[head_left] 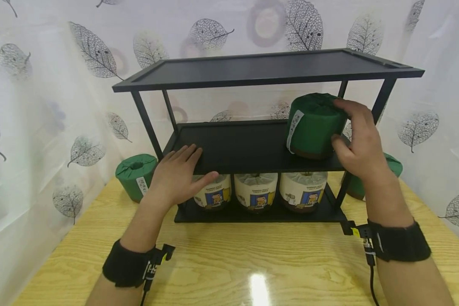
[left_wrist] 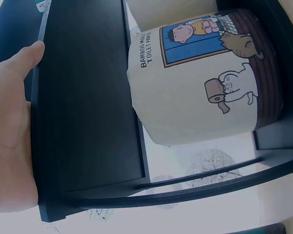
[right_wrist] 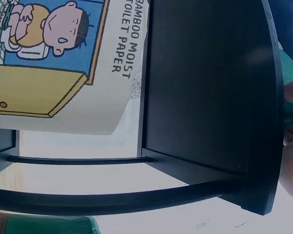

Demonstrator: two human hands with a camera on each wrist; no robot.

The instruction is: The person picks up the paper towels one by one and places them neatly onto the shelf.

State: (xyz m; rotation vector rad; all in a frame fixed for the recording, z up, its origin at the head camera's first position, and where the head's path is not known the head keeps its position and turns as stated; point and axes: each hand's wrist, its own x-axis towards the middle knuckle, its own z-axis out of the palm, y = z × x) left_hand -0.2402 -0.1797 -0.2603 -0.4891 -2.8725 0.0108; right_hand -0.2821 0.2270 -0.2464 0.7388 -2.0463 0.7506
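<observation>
A green cylindrical roll in soft paper wrapping, with a white label strip (head_left: 315,127), is at the right end of the middle shelf (head_left: 237,146) of a black three-level rack (head_left: 260,70). If twelve o'clock is straight away from the person, the roll lies at about half past two from the left hand (head_left: 177,178), well apart from it. The right hand (head_left: 361,140) is the nearer one and touches the roll at its three o'clock side. The roll's axis stands nearly upright; whether its base rests fully on the shelf, I cannot tell.

The right hand is partly closed: its fingers curve over the upper edge of the roll and its thumb presses on the side, so it has hold of the roll. The left hand has its fingers extended on the middle shelf, with the thumb spread along the front edge towards three o'clock; it grips no roll.

Below, three cream printed rolls (head_left: 256,193) stand in a row on the bottom shelf. On the wood-grain desk (head_left: 214,259), one more green roll (head_left: 134,174) stands at the rack's nine o'clock, and another, partly hidden (head_left: 394,165), at its three o'clock.
</observation>
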